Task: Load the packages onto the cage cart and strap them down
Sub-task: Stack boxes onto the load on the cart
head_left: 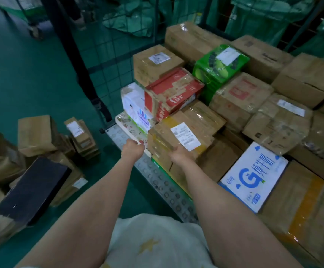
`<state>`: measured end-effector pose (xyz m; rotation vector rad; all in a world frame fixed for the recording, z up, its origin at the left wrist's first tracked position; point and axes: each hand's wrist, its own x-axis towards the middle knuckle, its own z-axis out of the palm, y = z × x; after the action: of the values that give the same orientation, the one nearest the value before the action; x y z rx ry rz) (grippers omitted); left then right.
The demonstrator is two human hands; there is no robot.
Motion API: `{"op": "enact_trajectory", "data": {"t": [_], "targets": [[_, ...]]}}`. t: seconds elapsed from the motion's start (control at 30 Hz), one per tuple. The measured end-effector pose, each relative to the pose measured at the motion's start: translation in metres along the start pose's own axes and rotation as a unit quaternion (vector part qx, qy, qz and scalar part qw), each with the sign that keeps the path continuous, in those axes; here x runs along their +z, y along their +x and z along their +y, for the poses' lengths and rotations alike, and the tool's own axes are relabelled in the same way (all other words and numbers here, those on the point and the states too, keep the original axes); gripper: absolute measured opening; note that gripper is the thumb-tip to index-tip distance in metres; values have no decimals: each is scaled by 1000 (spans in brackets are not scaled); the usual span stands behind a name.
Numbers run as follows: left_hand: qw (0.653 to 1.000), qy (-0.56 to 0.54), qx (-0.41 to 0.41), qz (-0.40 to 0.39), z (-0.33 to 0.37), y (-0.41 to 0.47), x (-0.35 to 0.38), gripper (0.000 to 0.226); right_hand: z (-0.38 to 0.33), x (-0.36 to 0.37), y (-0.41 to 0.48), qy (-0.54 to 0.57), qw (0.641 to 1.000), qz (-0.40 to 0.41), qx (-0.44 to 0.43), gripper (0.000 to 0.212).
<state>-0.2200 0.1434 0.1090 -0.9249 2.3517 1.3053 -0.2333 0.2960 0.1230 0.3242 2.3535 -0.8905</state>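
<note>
Cart deck: grey metal plate (157, 180) with round embossed studs, running from the centre of the frame to the lower middle; its left strip is bare.
Deck load: packages (240, 97) stacked in layers across the right half of the frame.
Deck corner: flat cream box (128, 128) lying at the bottom of the stack, centre of the frame.
Deck, lower right: blue-and-white box (254, 176) beside a brown carton with yellow tape (296, 209).
Floor: green (31, 74), filling the left half.
Floor load: heap of brown cartons (35, 134) at mid-left, with a black flat box (33, 190) tilted on it.
</note>
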Motion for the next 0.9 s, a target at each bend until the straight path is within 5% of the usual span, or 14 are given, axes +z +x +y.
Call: {"op": "enact_trajectory", "data": {"t": [0.07,0.23,0.37,0.47,0.57,0.7,0.9], "targets": [[1000,-6,-6,15,-13,1,-14,10,-11,9,0,-30,999,-17,-15,32],[997,-41,-40,46,-45,-2,-55,6,-48,42,-11,-60,996,-48,-55,41],[991,-72,-81,77,-84,-7,-98,39,-84,84,-24,-97,987,-87,-94,38],[988,-66,-99,94,-115,-8,-125,14,-105,112,-35,-130,978,-120,-114,29],[979,-95,-123,132,-149,-10,-155,23,-127,143,-46,-156,968,-146,-130,8],[969,-109,-157,159,-187,-18,-198,14,-158,183,-65,-180,958,-172,-143,51],[962,-111,-183,170,-230,-27,-247,44,-196,236,-92,-198,947,-192,-165,53]]}}
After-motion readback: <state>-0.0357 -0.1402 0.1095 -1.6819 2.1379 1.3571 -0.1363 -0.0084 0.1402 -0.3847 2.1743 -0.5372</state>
